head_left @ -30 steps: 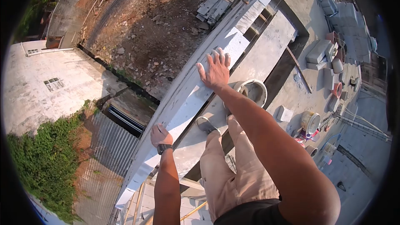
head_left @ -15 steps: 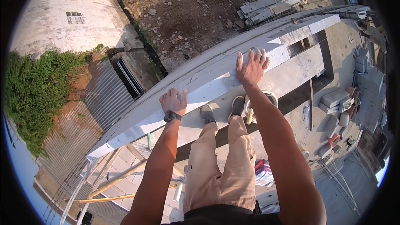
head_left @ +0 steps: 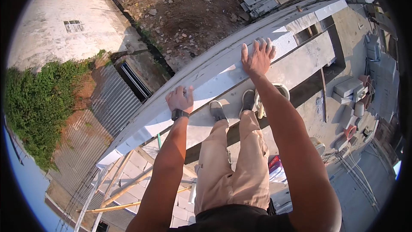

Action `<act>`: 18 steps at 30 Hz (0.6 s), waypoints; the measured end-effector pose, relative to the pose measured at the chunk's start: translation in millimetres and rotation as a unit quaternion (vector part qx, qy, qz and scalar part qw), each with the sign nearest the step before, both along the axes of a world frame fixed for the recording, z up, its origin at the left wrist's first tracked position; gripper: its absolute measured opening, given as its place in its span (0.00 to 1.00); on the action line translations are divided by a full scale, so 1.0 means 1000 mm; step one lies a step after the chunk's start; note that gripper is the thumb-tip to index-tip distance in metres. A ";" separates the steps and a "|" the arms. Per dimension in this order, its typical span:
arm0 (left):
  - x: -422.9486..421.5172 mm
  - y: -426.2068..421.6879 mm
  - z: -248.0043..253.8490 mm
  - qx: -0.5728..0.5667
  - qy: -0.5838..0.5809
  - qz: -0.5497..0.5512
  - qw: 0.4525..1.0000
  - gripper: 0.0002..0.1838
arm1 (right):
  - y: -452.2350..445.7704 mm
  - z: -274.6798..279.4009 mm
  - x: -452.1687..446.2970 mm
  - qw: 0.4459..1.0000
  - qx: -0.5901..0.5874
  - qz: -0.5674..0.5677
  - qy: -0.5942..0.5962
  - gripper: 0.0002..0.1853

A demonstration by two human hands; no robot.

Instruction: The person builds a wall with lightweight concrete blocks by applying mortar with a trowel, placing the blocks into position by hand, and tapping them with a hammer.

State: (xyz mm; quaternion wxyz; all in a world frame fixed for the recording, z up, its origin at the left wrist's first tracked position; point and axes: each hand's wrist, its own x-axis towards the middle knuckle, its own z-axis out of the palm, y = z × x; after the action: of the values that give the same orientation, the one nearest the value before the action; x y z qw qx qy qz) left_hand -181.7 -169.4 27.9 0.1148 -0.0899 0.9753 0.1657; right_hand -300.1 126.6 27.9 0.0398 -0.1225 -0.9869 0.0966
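Observation:
A long white block wall [head_left: 216, 89] runs diagonally in front of me. On its top rests my left hand [head_left: 180, 99], fingers stretched toward the far side, a dark watch [head_left: 179, 114] on the wrist. My right hand [head_left: 258, 59] lies farther right along the same wall, its fingers spread and whitish with dust at the tips. Neither hand holds anything that shows. My shoes [head_left: 217, 111] stand on a concrete ledge close behind the wall. Beside the right foot is a pale bucket [head_left: 283, 88], partly hidden by my right forearm, with a cream-coloured handle in it.
Beyond the wall the ground drops to bare soil [head_left: 189, 19], a corrugated roof [head_left: 86, 139] and green bushes [head_left: 36, 107]. Bamboo poles [head_left: 128, 187] stand at lower left. Grey blocks [head_left: 348, 87] lie on the floor at right, near a rectangular opening [head_left: 337, 45].
My view has shifted slightly, so the wall's left end and my shoes sit a little farther right. Both hands stay on the wall.

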 end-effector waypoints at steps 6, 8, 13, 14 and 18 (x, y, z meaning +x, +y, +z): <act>-0.003 -0.004 0.002 0.019 -0.002 -0.018 1.000 0.21 | -0.003 0.001 0.000 1.000 -0.018 -0.001 0.008 0.29; -0.003 -0.005 0.001 0.017 0.018 -0.022 0.999 0.21 | -0.004 -0.002 -0.001 1.000 -0.012 -0.012 0.014 0.29; -0.003 -0.006 0.001 0.014 0.036 -0.041 0.998 0.19 | -0.006 0.001 -0.001 1.000 -0.018 -0.015 0.020 0.29; -0.004 -0.006 0.002 0.021 0.046 -0.041 0.998 0.18 | -0.006 0.001 -0.001 0.999 -0.021 -0.011 0.026 0.28; -0.006 -0.006 0.003 0.013 0.088 -0.059 0.994 0.17 | -0.006 0.004 -0.001 0.999 -0.030 -0.014 0.015 0.28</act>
State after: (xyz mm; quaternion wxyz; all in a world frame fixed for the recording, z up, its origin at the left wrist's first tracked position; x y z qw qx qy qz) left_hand -187.6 -175.2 31.1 0.0393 -0.0156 0.9831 0.1783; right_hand -301.2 120.3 32.3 0.0528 -0.1361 -0.9811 0.1270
